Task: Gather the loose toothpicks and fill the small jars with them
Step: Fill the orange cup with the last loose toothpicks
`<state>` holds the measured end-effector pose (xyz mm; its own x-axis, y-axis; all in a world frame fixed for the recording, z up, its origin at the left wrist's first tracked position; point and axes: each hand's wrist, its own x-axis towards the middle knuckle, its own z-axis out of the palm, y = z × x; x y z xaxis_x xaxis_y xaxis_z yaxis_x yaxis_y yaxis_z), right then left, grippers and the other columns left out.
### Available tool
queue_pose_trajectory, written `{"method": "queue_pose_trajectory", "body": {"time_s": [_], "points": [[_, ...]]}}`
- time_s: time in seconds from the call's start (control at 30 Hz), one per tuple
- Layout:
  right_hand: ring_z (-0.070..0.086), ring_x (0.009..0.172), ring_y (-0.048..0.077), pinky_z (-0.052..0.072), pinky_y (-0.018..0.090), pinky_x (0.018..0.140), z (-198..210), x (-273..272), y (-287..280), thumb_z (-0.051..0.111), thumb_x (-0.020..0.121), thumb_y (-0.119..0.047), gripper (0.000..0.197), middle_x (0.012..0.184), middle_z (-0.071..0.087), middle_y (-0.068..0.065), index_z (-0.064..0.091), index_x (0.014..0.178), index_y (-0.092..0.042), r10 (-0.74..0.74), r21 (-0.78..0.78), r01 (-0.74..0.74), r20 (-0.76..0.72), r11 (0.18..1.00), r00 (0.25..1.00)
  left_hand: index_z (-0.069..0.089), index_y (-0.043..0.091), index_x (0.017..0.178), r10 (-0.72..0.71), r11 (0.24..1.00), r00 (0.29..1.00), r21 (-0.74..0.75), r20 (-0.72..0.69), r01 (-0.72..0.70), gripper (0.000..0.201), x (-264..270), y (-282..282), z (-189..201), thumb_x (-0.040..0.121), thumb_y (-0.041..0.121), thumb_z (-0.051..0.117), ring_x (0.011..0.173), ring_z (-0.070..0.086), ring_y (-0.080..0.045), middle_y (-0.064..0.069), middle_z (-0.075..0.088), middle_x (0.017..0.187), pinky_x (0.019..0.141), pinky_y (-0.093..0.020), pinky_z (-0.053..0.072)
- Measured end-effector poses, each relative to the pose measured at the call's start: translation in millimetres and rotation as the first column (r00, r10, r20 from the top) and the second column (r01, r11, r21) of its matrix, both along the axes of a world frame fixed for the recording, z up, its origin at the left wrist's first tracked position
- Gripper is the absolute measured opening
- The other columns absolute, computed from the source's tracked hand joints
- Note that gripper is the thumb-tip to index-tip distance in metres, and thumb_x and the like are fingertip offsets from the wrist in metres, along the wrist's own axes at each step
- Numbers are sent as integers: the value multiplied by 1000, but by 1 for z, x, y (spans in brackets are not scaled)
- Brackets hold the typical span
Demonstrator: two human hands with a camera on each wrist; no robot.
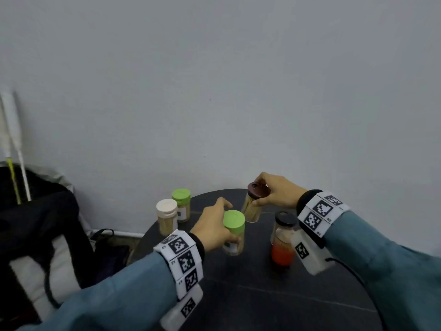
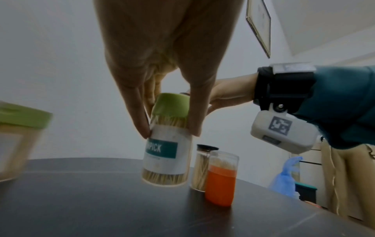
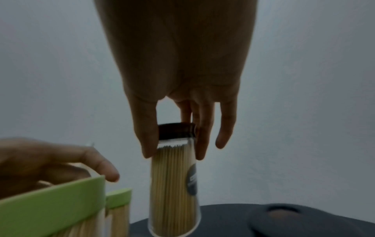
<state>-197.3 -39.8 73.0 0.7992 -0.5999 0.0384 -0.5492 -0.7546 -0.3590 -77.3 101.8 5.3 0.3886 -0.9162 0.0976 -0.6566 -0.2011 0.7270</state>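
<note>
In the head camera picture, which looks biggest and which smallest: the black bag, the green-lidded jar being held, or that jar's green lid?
1. Black bag, by far.
2. Green-lidded jar in the left hand.
3. Its green lid, only the jar's top part.

Green-lidded jar (image 1: 233,232) upright, full; brown-lidded jar (image 1: 253,205) tilted, full.
</note>
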Motion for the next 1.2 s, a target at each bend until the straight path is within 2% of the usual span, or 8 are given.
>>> {"method": "queue_pose_trajectory", "body": {"time_s": [0.3,0.5,0.63,0.73,0.87,1.07,1.13,1.2], "points": [[51,113,22,44,38,96,-39,-10,-29,76,75,-28,58,126,54,7,46,123,-14,-6,-12,3,-223,1000,975,47,17,99,-14,999,999,38,-48,16,52,-24,-44,-17,62,11,84,92,56,-14,-4,59,109,62,-17,42],[50,118,21,42,29,95,-49,-16,-36,71,80,-20,63,133,50,7,38,134,-14,-5,119,39,-271,992,963,46,18,99,-22,998,997,65,-69,26,53,-31,-54,-28,62,11,84,96,58,-16,-4,59,110,75,-27,50],[43,127,20,35,27,102,-48,-23,-41,63,86,-16,66,142,41,5,28,142,-12,-32,210,85,-247,974,968,45,16,101,-20,997,996,67,-83,25,56,-37,-58,-30,62,10,85,94,57,-16,-5,59,109,71,-25,48],[48,122,24,41,35,102,-54,-25,-40,60,88,-18,56,136,48,10,33,138,-12,-60,262,132,-265,956,962,46,15,101,-15,998,995,64,-97,22,56,-41,-61,-31,61,11,85,94,57,-16,-6,59,109,71,-26,47],[45,122,28,38,36,102,-59,-25,-36,51,92,-14,46,133,48,15,37,135,-7,-96,210,149,-243,966,965,47,14,105,-17,997,994,70,-108,25,60,-42,-61,-32,60,12,87,97,56,-15,-3,58,110,77,-26,48],[37,131,26,32,41,108,-51,-25,-31,51,90,-13,52,143,39,11,34,139,-11,-100,152,127,-174,980,980,45,15,119,-63,994,996,84,-67,68,69,-27,-45,-25,63,17,86,103,50,-12,0,53,116,81,-23,45],[34,133,26,29,45,109,-44,-20,-25,52,89,-14,52,144,38,10,35,139,-14,-95,109,114,-163,987,982,45,13,121,-62,995,997,74,-42,65,67,-15,-32,-18,67,16,84,102,49,-12,-1,52,115,82,-23,44],[36,132,25,31,40,109,-38,-10,-16,53,89,-13,52,144,37,11,35,139,-12,-70,112,86,-141,990,988,47,13,118,-55,998,998,41,-20,55,58,0,-17,-10,71,14,81,103,51,-13,1,54,111,84,-22,43]]}}
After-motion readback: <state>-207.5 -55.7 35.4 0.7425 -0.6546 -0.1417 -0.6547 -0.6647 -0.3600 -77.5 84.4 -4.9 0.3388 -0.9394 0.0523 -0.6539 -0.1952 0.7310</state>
